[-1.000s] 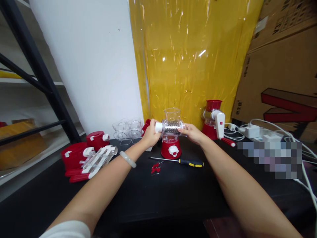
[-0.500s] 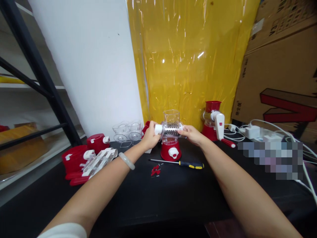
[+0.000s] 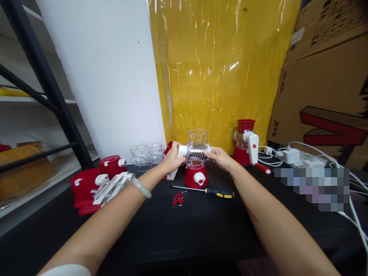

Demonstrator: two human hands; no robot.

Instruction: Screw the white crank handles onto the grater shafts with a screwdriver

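Observation:
A rotary grater with a red base and a clear top stands upright on the black table, a perforated metal drum lying sideways inside it. My left hand is closed around the white end piece on the drum's left. At the other end, my right hand pinches the clear housing, thumb in front; its other fingertips are hidden. A screwdriver with a black and yellow handle lies before the base. Small red parts and several tiny screws rest beside its tip.
To the left are red bases, clear and white parts and clear hoppers. Another grater with a crank handle stands at right, near white cables and chargers. Cardboard boxes rise behind.
The view has shifted slightly. Both hands keep their hold on the grater, and nothing on the table has visibly moved.

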